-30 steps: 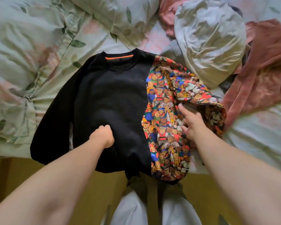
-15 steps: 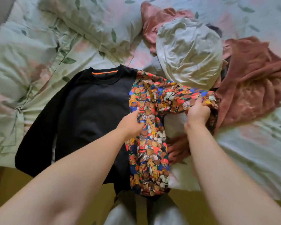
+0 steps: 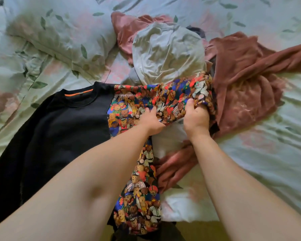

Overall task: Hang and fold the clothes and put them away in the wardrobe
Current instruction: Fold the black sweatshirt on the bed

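One sweatshirt (image 3: 73, 129), half black and half bear-printed, is lying flat on the bed (image 3: 259, 162), with its neck pointing toward one pillow (image 3: 59, 35). Two hands are working on its one printed sleeve (image 3: 177, 94). The left hand (image 3: 150, 121) is gripping the sleeve near the body panel. The right hand (image 3: 196, 117) is clutching the bunched cuff end. Three other garments are lying crumpled beyond the sleeve: one pale grey garment (image 3: 167, 51), one pink garment (image 3: 127, 31) and one rust-brown garment (image 3: 247, 75).

Bare bed sheet (image 3: 268, 162) is lying open at lower right, while a heap of clothes (image 3: 167, 53) is crowding the upper centre.
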Available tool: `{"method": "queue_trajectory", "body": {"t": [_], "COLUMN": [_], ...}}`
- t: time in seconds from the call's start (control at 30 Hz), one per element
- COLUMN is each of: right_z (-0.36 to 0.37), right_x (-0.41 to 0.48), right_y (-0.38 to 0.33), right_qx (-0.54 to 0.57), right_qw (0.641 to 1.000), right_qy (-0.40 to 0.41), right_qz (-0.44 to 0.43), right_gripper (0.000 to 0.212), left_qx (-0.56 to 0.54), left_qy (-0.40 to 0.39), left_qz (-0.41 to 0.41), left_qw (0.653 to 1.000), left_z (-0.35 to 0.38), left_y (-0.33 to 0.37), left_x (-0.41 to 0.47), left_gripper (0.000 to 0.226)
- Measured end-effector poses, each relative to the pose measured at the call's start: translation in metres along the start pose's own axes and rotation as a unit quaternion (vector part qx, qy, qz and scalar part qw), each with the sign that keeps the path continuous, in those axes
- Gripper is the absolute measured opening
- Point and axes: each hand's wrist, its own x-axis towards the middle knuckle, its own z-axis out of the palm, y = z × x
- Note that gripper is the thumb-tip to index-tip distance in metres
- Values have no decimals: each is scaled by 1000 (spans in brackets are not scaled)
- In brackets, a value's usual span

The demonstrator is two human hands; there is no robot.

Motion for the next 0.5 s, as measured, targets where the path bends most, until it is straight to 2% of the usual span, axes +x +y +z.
{"method": "queue_trajectory", "body": {"t": [0.2,0.27,0.3,0.4,0.43,0.5], "right_z": [1,6,9,28,38,63], "right_x": [13,15,15,2,-6,-26], "right_y": [2,-4,-6,-18,-22,-30], "right_qx": [153,204,211,73,22,-77], "right_qw": [984,969,966,980,982,978], "right_qy": [89,127,145,178,157,66], "right_qz": [33,50,47,-58,-99,-181], "right_gripper": [28,13,15,37,40,45], "left_qx": [-19,-84,-152,-365,-413,-506], "left_qy": [-35,-47,-50,-75,-91,-102], "left_qz": [-12,-14,-22,-57,-62,-68], "left_qw": [999,995,987,926,904,854], "left_z": [13,9,5,-16,-26,-50], "left_y": [-12,-17,-19,-28,-35,-55], "left_x": [12,13,12,8,6,2], "left_gripper": [106,100,94,73,65,46]}}
